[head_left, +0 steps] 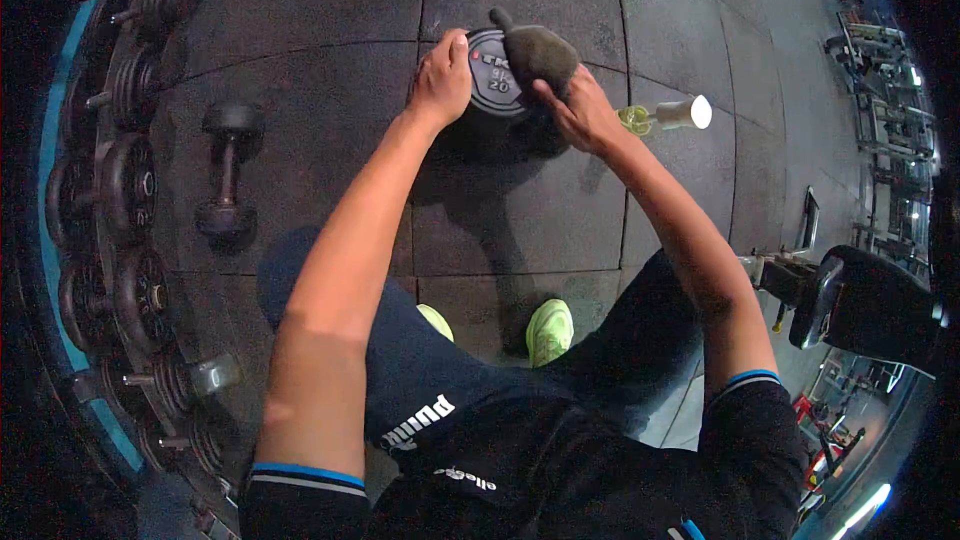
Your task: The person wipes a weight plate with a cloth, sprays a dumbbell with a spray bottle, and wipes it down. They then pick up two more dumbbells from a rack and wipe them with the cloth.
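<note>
A black dumbbell point(492, 80) marked 20 stands on end on the dark rubber floor, straight ahead of me. My left hand point(441, 80) grips its left edge and steadies it. My right hand point(575, 108) holds a dark cloth point(540, 52) pressed on the top right of the dumbbell's round face. A spray bottle point(668, 116) with green liquid and a white cap lies on the floor just right of my right hand.
Another black dumbbell point(228, 172) lies on the floor at left. A rack of dumbbells point(125, 200) curves along the left edge. A black bench point(860, 300) stands at right. My yellow-green shoes point(548, 328) sit below the dumbbell.
</note>
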Action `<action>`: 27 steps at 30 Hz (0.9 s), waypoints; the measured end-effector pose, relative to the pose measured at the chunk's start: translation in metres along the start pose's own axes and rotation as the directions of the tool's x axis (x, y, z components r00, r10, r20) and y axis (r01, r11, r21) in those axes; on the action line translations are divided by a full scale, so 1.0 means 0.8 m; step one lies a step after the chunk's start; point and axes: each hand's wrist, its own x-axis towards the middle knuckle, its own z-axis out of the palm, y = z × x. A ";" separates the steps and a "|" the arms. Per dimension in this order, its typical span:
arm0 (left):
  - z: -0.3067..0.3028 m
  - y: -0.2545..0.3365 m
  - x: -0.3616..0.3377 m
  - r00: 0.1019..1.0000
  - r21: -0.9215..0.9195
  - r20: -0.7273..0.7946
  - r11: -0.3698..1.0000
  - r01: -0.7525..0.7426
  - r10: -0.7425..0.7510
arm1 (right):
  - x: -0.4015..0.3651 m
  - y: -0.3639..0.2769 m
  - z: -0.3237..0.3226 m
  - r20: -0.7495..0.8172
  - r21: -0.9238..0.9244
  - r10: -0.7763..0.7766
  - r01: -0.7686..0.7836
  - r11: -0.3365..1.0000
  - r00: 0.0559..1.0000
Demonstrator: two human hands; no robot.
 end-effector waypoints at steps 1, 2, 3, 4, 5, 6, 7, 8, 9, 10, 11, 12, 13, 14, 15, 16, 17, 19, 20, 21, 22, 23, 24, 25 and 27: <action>-0.002 0.002 0.002 1.000 0.027 0.006 0.999 0.018 -0.019 | 0.022 0.008 0.001 0.103 -0.073 0.029 -0.021 0.997 0.994; -0.004 0.003 0.003 0.999 0.041 0.010 0.999 0.031 -0.031 | 0.036 0.007 0.011 -0.005 0.022 -0.032 0.032 0.999 0.999; -0.006 0.002 0.002 0.999 0.055 0.019 0.997 0.045 -0.046 | 0.050 0.006 0.021 -0.113 0.103 -0.092 0.103 0.989 0.989; -0.008 0.002 0.003 0.998 0.070 0.027 0.996 0.058 -0.060 | 0.058 -0.014 0.012 -0.161 0.189 -0.064 0.094 0.977 0.985; -0.010 0.002 0.004 0.998 0.063 0.024 0.997 0.048 -0.050 | 0.059 -0.025 0.008 -0.203 0.274 -0.033 0.089 0.958 0.979; -0.011 0.001 0.006 0.999 0.053 0.020 0.998 0.041 -0.042 | 0.051 -0.023 0.012 -0.187 0.273 -0.006 0.058 0.960 0.982; -0.012 0.000 0.007 0.999 0.043 0.018 0.998 0.035 -0.036 | 0.038 -0.014 0.018 -0.169 0.273 0.022 0.025 0.962 0.985; -0.011 -0.002 0.005 0.999 0.043 0.016 0.998 0.039 -0.040 | 0.025 -0.012 0.018 -0.152 0.273 0.051 -0.007 0.962 0.987; -0.008 -0.001 0.006 0.999 0.043 0.012 0.998 0.040 -0.041 | 0.009 -0.010 0.014 -0.032 0.261 0.168 -0.154 0.953 0.985; -0.005 -0.001 0.008 0.999 0.042 0.007 0.998 0.040 -0.040 | -0.012 -0.017 0.003 0.085 0.229 0.284 -0.296 0.927 0.955; -0.004 -0.005 0.010 0.999 0.036 -0.007 0.998 0.048 -0.047 | -0.032 -0.026 -0.003 0.199 0.178 0.396 -0.430 0.885 0.896; -0.001 -0.011 0.013 0.998 0.029 -0.014 0.998 0.055 -0.055 | -0.053 -0.038 0.002 0.134 0.261 0.399 -0.421 0.869 0.907; 0.000 -0.013 0.017 0.998 0.021 -0.021 0.998 0.055 -0.055 | -0.067 -0.041 0.015 0.060 0.341 0.405 -0.400 0.851 0.912; -0.001 -0.011 0.019 0.998 0.011 -0.033 0.999 0.048 -0.047 | -0.066 -0.036 0.031 -0.112 0.353 0.223 -0.171 0.920 0.968; -0.002 -0.010 0.018 0.998 0.001 -0.044 0.999 0.041 -0.041 | -0.070 -0.028 0.041 -0.113 0.362 0.261 -0.205 0.910 0.959; -0.004 -0.003 0.020 0.998 -0.005 -0.058 1.000 0.031 -0.031 | -0.064 -0.031 0.042 -0.119 0.371 0.294 -0.232 0.899 0.948; -0.005 0.003 0.021 0.998 0.002 -0.053 1.000 0.018 -0.018 | -0.060 -0.035 0.043 -0.119 0.384 0.326 -0.259 0.886 0.938; -0.010 0.009 0.016 0.999 0.019 -0.047 1.000 0.011 -0.010 | -0.050 -0.035 0.043 -0.234 0.330 0.214 -0.130 0.935 0.948; -0.008 0.004 0.013 0.999 0.027 -0.051 1.000 0.012 -0.011 | -0.036 -0.027 0.044 -0.303 0.283 0.144 -0.055 0.958 0.942; -0.006 0.002 0.013 0.999 0.032 -0.054 0.999 0.013 -0.011 | -0.023 -0.018 0.042 -0.368 0.229 0.070 0.018 0.973 0.927; -0.003 0.000 0.013 0.998 0.037 -0.057 0.999 0.009 -0.007 | -0.004 -0.014 0.037 -0.368 0.239 0.081 0.010 0.971 0.926; -0.002 0.000 0.011 0.999 0.039 -0.044 0.999 0.022 -0.020 | 0.021 -0.014 0.029 -0.280 0.309 0.147 -0.055 0.949 0.949; -0.001 -0.001 0.009 0.999 0.044 -0.028 0.998 0.034 -0.033 | 0.047 -0.015 0.021 -0.187 0.374 0.208 -0.127 0.919 0.960; -0.002 -0.001 0.008 0.999 0.050 -0.014 0.998 0.045 -0.045 | 0.067 -0.015 0.016 -0.090 0.431 0.262 -0.199 0.880 0.961; -0.007 0.004 0.007 0.996 0.077 -0.035 0.993 0.090 -0.087 | 0.092 -0.015 0.018 0.063 0.343 0.430 -0.424 0.838 0.901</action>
